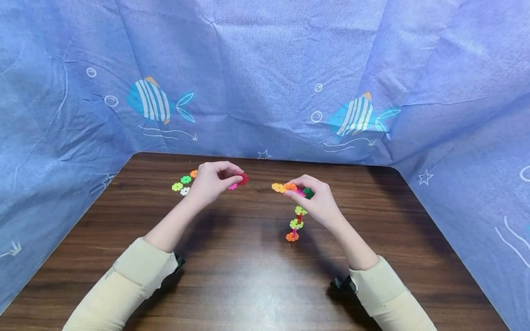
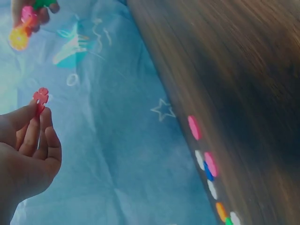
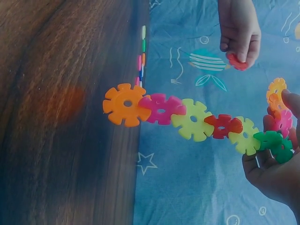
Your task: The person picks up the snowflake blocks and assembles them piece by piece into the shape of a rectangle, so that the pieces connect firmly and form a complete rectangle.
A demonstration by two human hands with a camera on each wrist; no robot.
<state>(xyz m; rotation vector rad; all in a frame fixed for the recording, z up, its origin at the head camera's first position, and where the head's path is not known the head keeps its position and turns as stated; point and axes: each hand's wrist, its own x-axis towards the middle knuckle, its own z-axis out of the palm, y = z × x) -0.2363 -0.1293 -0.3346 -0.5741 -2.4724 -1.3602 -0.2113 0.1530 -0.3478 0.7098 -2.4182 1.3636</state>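
My left hand (image 1: 209, 185) pinches a single red notched plastic disc (image 2: 42, 95) between thumb and fingertips, above the table's far part. To its right, my right hand (image 1: 319, 201) holds a chain of interlocking notched discs (image 3: 199, 128). Below the right hand hangs one length of the chain, with yellow-green, red and pink discs and an orange disc (image 3: 121, 115) at its free end. Green discs (image 3: 270, 140) sit at the right fingers. From there a shorter stretch with a pink disc runs to orange discs (image 1: 279, 187) pointing left, towards the red disc. A gap separates the red disc from the chain.
Several loose discs (image 1: 186, 179) in green, white, orange and other colours lie at the table's back left, partly behind the left hand. A pink disc (image 2: 194, 127) lies there too. The brown wooden table (image 1: 248, 257) meets a blue fish-patterned cloth (image 1: 265, 92) behind and at both sides.
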